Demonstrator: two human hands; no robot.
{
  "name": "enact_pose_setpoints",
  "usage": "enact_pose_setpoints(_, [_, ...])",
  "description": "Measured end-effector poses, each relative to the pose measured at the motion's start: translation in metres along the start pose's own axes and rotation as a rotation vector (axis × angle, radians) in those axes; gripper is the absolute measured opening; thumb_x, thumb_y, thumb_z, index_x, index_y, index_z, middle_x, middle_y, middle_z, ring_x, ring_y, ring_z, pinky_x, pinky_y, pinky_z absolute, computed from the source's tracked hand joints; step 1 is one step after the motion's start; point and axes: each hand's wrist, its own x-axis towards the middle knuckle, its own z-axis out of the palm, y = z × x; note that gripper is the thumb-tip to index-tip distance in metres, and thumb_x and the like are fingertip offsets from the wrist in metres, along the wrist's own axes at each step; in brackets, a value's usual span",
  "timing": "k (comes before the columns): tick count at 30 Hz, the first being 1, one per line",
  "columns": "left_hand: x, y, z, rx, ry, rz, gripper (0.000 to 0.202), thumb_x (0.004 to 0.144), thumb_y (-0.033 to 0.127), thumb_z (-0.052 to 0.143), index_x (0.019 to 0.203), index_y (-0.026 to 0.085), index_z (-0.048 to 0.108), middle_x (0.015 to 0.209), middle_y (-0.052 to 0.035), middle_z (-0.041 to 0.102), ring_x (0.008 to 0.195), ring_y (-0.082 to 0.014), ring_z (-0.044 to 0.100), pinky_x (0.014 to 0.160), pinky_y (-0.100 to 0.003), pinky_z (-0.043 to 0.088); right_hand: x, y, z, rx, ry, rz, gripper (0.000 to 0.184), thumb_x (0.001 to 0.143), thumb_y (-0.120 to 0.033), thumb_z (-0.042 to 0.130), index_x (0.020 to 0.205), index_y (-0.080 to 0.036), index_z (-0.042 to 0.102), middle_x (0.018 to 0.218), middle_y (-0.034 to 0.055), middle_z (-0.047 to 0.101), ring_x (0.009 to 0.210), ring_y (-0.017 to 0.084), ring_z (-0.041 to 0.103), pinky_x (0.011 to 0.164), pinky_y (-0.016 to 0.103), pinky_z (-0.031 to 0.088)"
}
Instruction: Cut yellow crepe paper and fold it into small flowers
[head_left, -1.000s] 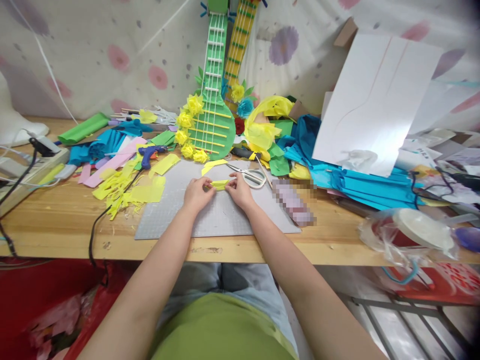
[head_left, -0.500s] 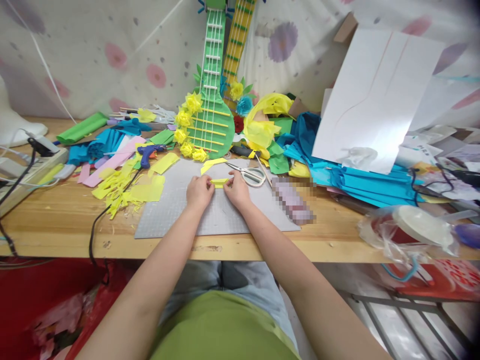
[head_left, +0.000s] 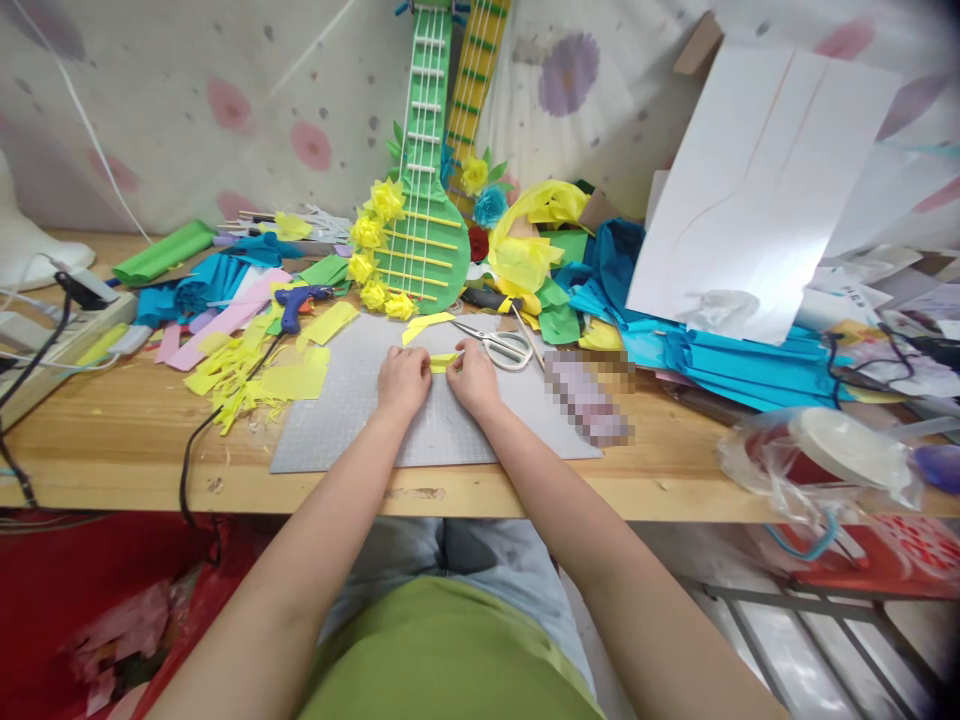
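Between my hands, over the grey cutting mat [head_left: 360, 440], is a narrow strip of yellow crepe paper [head_left: 441, 363]. My left hand [head_left: 403, 382] pinches its left end, and my right hand [head_left: 474, 378] pinches the right end. The fingertips partly cover the strip. Just beyond them lies another yellow paper piece [head_left: 427, 326]. Scissors with white handles [head_left: 507, 349] rest close to my right hand, blades pointing left. Behind the mat stands a green lute-like paper instrument [head_left: 424, 240] with yellow paper flowers [head_left: 367, 234] along its left side.
A blue glue gun [head_left: 292, 308] lies left among yellow paper scraps [head_left: 232, 375], its black cord hanging over the table edge. Blue crepe paper [head_left: 750, 368] and a white board [head_left: 757, 190] are at right. A plastic-wrapped tub [head_left: 844, 450] stands near the right front edge.
Both hands keep hold of the yellow strip. My left hand has shifted slightly right, and less of the strip shows between the fingers.
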Motion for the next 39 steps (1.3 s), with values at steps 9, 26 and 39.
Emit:
enact_pose_setpoints(9, [-0.002, 0.001, 0.004, 0.018, 0.088, 0.024, 0.018, 0.076, 0.033, 0.053, 0.08, 0.022, 0.066, 0.09, -0.0094, 0.054, 0.097, -0.0271, 0.041, 0.083, -0.038, 0.036, -0.005, -0.007, -0.001, -0.171, -0.01, -0.096, 0.029, 0.078, -0.019, 0.045, 0.106, -0.012, 0.048, 0.093, 0.013, 0.059, 0.089, 0.024, 0.049, 0.079, 0.035, 0.037])
enact_pose_setpoints(26, [-0.004, 0.001, -0.004, -0.034, 0.003, -0.081, 0.02, 0.074, 0.012, 0.048, 0.089, 0.024, 0.056, 0.09, -0.0063, 0.056, 0.097, -0.0258, 0.043, 0.082, -0.036, 0.035, -0.004, -0.001, -0.003, -0.111, -0.004, -0.051, 0.034, 0.077, -0.006, 0.03, 0.105, -0.013, 0.048, 0.096, 0.0132, 0.053, 0.086, 0.022, 0.047, 0.075, 0.033, 0.038])
enact_pose_setpoints(39, [0.015, -0.011, -0.011, -0.139, 0.086, -0.127, 0.026, 0.075, 0.01, 0.041, 0.094, 0.02, 0.055, 0.094, -0.0051, 0.062, 0.091, -0.0205, 0.052, 0.081, -0.033, 0.04, 0.001, 0.007, -0.002, 0.061, -0.023, 0.036, 0.031, 0.07, -0.007, 0.036, 0.098, -0.015, 0.048, 0.088, 0.007, 0.052, 0.077, 0.017, 0.048, 0.074, 0.03, 0.04])
